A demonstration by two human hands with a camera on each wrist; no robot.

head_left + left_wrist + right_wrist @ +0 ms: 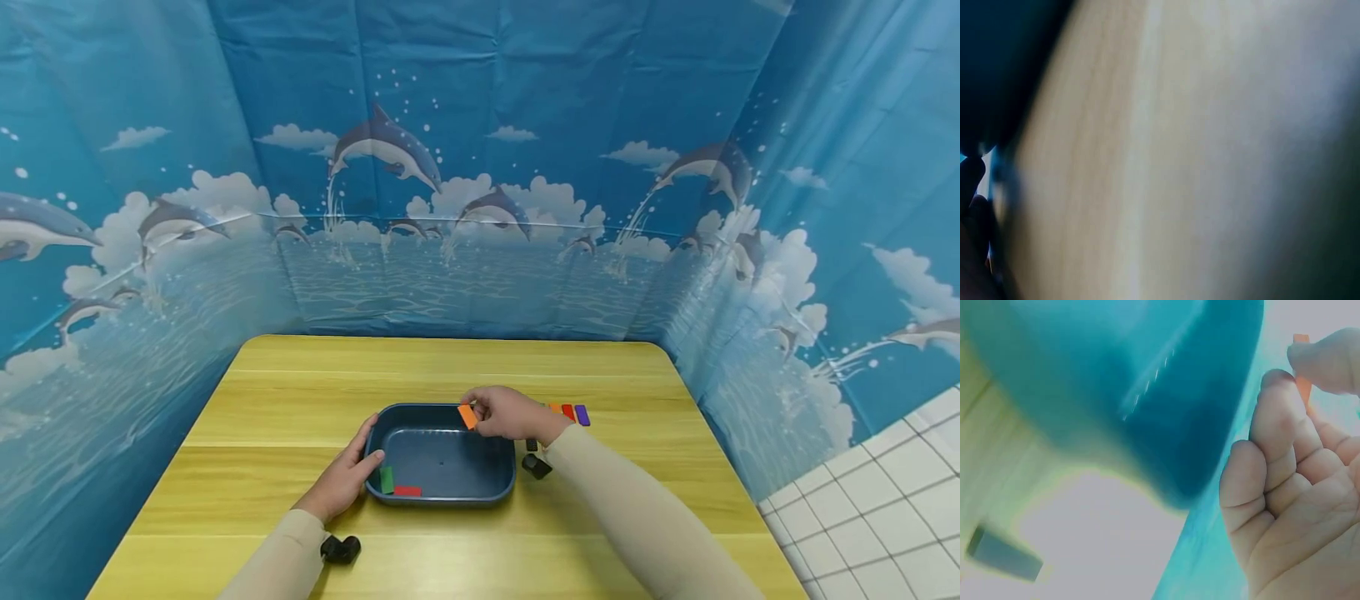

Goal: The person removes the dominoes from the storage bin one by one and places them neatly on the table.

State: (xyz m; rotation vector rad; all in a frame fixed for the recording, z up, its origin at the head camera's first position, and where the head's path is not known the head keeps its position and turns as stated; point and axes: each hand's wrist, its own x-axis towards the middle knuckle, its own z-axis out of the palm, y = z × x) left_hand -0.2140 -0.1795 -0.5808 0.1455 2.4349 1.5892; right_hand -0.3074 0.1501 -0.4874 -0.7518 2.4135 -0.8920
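Now the right hand (510, 412) pinches a flat orange rectangular block (467, 416) above the far rim of the dark blue plastic tray (450, 498)
Its long axis tilts, upper end leaning left; the left hand (343, 483) grips the tray's left wall, near a green block (386, 479) inside

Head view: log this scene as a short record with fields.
Surface: wooden table
Container: dark blue tray
In tray: green piece, red piece
Left hand: holds the tray's left rim
Right hand: pinches an orange piece over the tray's far rim
Beside tray: coloured pieces in a row
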